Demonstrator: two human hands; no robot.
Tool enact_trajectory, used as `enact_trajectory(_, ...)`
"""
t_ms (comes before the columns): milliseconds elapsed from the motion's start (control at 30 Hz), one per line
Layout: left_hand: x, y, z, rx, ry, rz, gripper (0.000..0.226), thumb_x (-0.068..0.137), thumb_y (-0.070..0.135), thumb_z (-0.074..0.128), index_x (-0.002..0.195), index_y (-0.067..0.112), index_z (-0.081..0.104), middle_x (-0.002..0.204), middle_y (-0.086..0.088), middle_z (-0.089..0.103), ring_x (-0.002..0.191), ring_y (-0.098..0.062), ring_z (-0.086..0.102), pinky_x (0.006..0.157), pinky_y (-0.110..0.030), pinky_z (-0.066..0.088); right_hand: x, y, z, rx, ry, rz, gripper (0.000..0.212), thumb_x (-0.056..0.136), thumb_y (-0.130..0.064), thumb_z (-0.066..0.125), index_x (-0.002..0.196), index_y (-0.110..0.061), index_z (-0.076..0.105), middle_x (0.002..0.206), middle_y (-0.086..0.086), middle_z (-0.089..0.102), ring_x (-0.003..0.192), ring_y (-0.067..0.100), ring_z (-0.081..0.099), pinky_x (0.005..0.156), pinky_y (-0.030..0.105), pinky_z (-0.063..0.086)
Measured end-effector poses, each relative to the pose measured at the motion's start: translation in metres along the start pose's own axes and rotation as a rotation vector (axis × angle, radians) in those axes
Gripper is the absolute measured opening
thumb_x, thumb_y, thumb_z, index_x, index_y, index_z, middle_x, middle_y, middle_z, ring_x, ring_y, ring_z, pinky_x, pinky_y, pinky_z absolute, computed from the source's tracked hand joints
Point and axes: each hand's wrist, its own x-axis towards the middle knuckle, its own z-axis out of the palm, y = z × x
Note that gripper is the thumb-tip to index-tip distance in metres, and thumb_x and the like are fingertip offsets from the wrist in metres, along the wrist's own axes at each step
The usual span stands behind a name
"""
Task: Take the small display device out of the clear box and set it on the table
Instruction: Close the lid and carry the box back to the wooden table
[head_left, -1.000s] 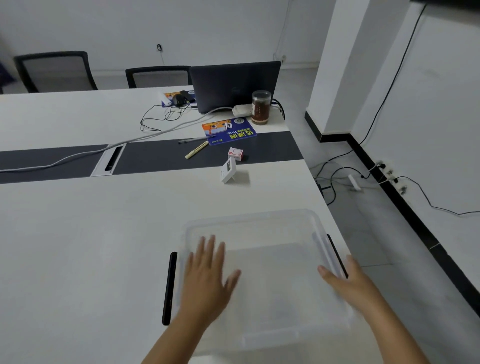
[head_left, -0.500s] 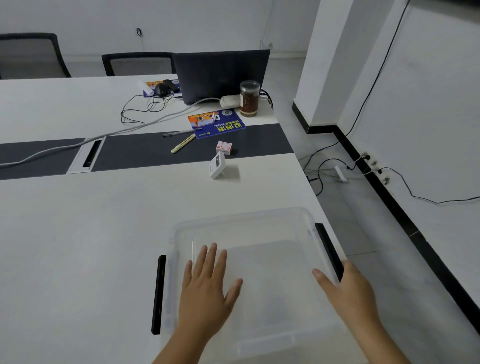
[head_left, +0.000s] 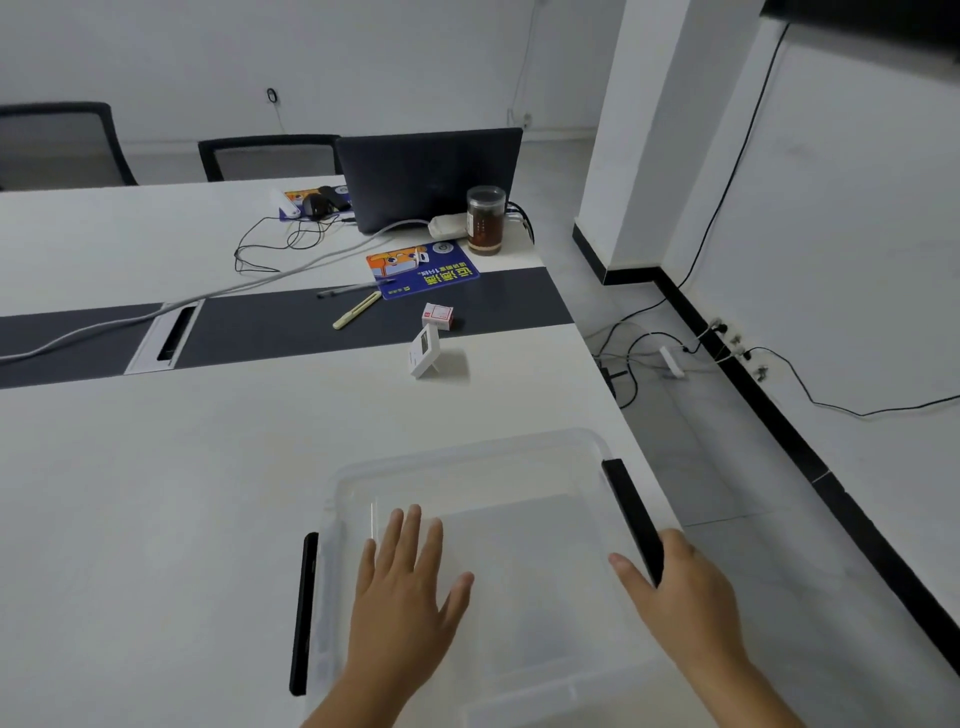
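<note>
A clear plastic box (head_left: 467, 452) with black side handles sits on the white table (head_left: 156, 493) near its right edge. My left hand (head_left: 405, 597) lies flat and open on the box's clear top. My right hand (head_left: 680, 597) rests at the box's right black handle (head_left: 631, 514), fingers apart, holding nothing. The small white display device (head_left: 424, 351) stands propped on its foot on the table, beyond the box and apart from it.
A small red-and-white box (head_left: 437, 315), a yellow pen (head_left: 356, 310), a blue card (head_left: 421, 267), a jar (head_left: 485, 221) and a dark laptop (head_left: 431, 176) lie further back. Cables (head_left: 270, 249) trail at left. The table's right edge drops to the floor with wires (head_left: 649, 353).
Both hands stay at the box. The view has shifted, and my right hand now sits lower along the right handle.
</note>
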Motion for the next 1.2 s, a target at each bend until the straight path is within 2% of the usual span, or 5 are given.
enact_trajectory(267, -0.012, -0.026, -0.013, -0.218, 0.37, -0.142, 0.076, 0.086, 0.057, 0.021, 0.107, -0.005, 0.059, 0.108, -0.029, 0.065, 0.114, -0.033, 0.046, 0.094, -0.041, 0.036, -0.005, 0.0, 0.006, 0.117, -0.072, 0.061, 0.052, 0.082, -0.039, 0.056, 0.116, -0.001, 0.044, 0.107, 0.016, 0.059, 0.093, 0.032, 0.059, 0.063, 0.028, 0.037)
enact_trajectory(433, -0.033, -0.046, -0.041, -0.754, -0.037, -0.775, 0.073, 0.076, 0.036, 0.065, 0.129, -0.004, 0.035, 0.119, -0.024, 0.052, 0.11, -0.035, 0.049, 0.088, -0.042, 0.038, -0.005, 0.001, 0.006, 0.205, -0.117, 0.1, 0.052, 0.082, -0.035, 0.058, 0.118, -0.001, 0.043, 0.101, 0.017, 0.059, 0.085, 0.031, 0.056, 0.064, 0.03, 0.039)
enact_trajectory(567, -0.046, -0.046, -0.041, -0.784, 0.083, -0.746, 0.041, 0.059, 0.042, 0.07, 0.07, 0.007, 0.052, 0.063, -0.004, 0.052, 0.067, -0.028, 0.051, 0.052, -0.031, 0.031, -0.004, 0.0, 0.005, 0.228, -0.135, 0.112, 0.051, 0.082, -0.034, 0.059, 0.117, -0.001, 0.044, 0.088, 0.01, 0.053, 0.076, 0.026, 0.049, 0.061, 0.03, 0.037)
enact_trajectory(867, -0.054, -0.03, -0.035, -0.726, 0.223, -0.692, 0.036, 0.071, 0.023, 0.072, 0.095, 0.009, 0.05, 0.078, -0.005, 0.055, 0.075, -0.03, 0.052, 0.062, -0.033, 0.034, -0.005, -0.007, -0.002, 0.258, -0.181, 0.14, 0.049, 0.081, -0.027, 0.062, 0.116, 0.002, 0.044, 0.08, 0.009, 0.05, 0.072, 0.027, 0.046, 0.049, 0.021, 0.032)
enact_trajectory(1200, -0.059, -0.03, -0.039, -0.723, 0.229, -0.613, 0.046, 0.074, 0.017, 0.069, 0.114, 0.008, 0.049, 0.074, 0.011, 0.049, 0.075, -0.02, 0.048, 0.066, -0.028, 0.033, -0.008, -0.01, -0.005, 0.299, -0.218, 0.173, 0.054, 0.081, -0.023, 0.062, 0.124, 0.002, 0.041, 0.107, 0.02, 0.058, 0.095, 0.034, 0.053, 0.074, 0.032, 0.04)
